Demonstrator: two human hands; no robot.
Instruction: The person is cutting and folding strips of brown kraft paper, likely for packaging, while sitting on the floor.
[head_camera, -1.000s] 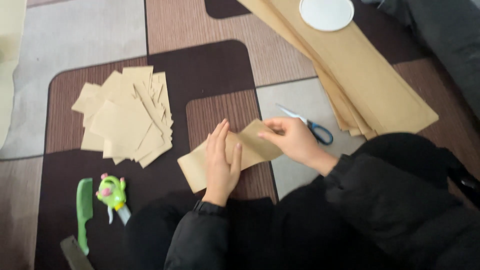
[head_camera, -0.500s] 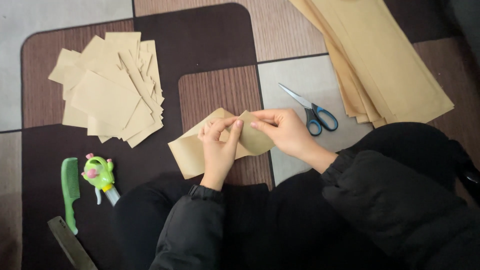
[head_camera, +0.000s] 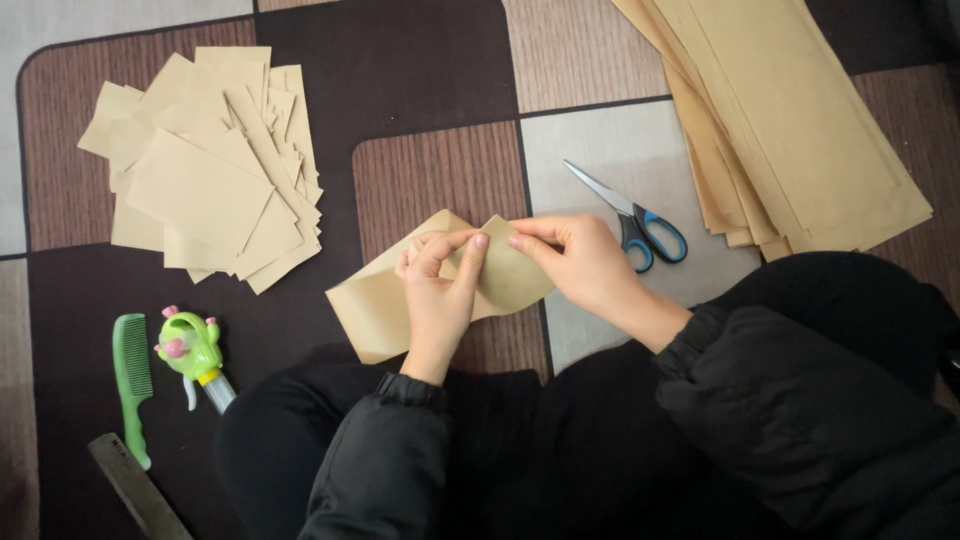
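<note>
Both hands meet over a tan paper piece (head_camera: 375, 305) held just above the patterned floor mat (head_camera: 430, 90). The left hand (head_camera: 440, 290) pinches the paper's upper edge between thumb and fingers, and its palm and wrist cover the paper's middle, so the fold line there cannot be made out. The right hand (head_camera: 585, 265) grips the same edge just beside the left fingertips, thumb and forefinger closed on it; the part of the paper under this hand is hidden too. The paper's far left corner sticks out beyond the left hand and lies on or near the mat.

Just beyond the right hand lie blue-handled scissors (head_camera: 640, 225), blades closed, apart from the hand. Farther out on that side is a stack of long tan sheets (head_camera: 800, 130), cut off by the top edge of the view. Well out past the left hand sits a heap of cut tan pieces (head_camera: 205, 180), overlapping so their count is unclear. Nearer the person on the left hand's side are a green comb (head_camera: 132, 375), a small green toy-like gadget with pink bits (head_camera: 190, 350) whose kind is hard to tell, and a dark flat bar (head_camera: 135, 490) cut off at the bottom. Black sleeves and lap hide the mat below the hands.
</note>
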